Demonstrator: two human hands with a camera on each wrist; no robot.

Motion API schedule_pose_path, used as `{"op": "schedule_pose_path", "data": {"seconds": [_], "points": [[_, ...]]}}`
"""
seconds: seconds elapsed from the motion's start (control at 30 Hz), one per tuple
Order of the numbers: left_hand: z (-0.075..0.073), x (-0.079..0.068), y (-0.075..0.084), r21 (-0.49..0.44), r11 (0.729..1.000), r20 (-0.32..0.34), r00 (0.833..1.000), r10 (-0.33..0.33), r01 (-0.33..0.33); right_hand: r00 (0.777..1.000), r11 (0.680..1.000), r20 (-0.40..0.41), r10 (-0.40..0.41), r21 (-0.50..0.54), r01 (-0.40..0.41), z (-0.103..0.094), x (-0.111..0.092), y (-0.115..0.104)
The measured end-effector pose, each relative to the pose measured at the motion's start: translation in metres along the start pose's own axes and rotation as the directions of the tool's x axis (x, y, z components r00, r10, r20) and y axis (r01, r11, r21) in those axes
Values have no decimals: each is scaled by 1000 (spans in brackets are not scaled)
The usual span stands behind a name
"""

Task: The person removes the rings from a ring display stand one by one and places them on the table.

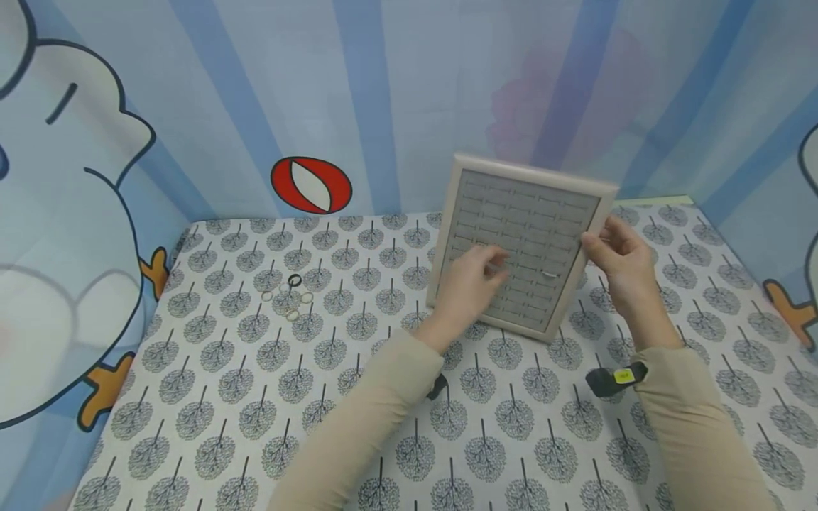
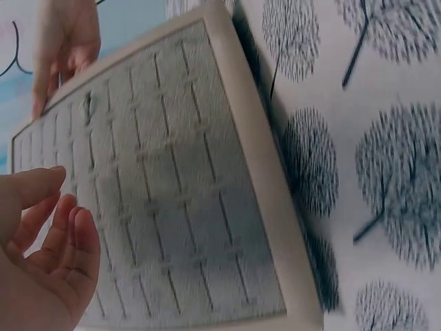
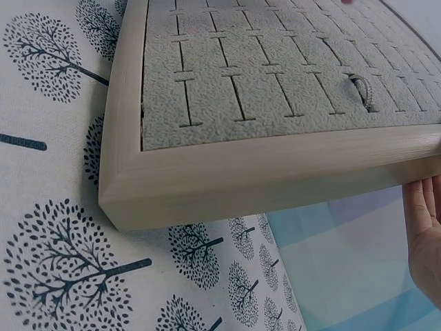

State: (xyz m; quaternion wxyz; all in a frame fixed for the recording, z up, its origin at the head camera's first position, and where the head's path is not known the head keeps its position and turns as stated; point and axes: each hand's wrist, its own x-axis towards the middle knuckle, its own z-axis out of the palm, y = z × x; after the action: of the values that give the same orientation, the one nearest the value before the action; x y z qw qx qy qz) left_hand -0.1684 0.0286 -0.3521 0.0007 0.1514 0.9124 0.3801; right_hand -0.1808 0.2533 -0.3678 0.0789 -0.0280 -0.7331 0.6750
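Note:
A ring display tray (image 1: 482, 167) with a pale wooden frame and grey slotted padding stands tilted on the table. My right hand (image 1: 629, 262) grips its right side, thumb on the front of the frame. One silver ring (image 3: 362, 92) sits in a slot near that side. In front of the padding is my left hand (image 1: 469, 284), its fingers loosely bent. The left wrist view shows that hand (image 2: 48, 255) with a gap between thumb and fingers and nothing visible in it. Left on the table lie a black ring (image 1: 295, 280) and several pale rings (image 1: 292, 315).
A white cloth (image 1: 217, 397) printed with dark trees covers the table. Behind it hangs a blue striped backdrop (image 1: 255, 92) with cartoon figures. A black strap with a yellow label (image 1: 623, 376) is at the right wrist.

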Motion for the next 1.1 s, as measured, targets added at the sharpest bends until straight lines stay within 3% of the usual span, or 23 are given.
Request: {"op": "schedule_pose_path", "data": {"seconds": [0.23, 0.53, 1.1], "points": [[21, 0, 11, -19, 1000, 42, 999, 24, -23, 1000, 999, 15, -14, 47, 14, 1, -1, 0], [39, 4, 21, 7, 1000, 54, 999, 8, -9, 1000, 996, 17, -16, 90, 15, 1, -2, -2], [46, 6, 27, 124, 992, 20, 1000, 18, -20, 999, 993, 15, -38, 115, 36, 0, -1, 1]]}}
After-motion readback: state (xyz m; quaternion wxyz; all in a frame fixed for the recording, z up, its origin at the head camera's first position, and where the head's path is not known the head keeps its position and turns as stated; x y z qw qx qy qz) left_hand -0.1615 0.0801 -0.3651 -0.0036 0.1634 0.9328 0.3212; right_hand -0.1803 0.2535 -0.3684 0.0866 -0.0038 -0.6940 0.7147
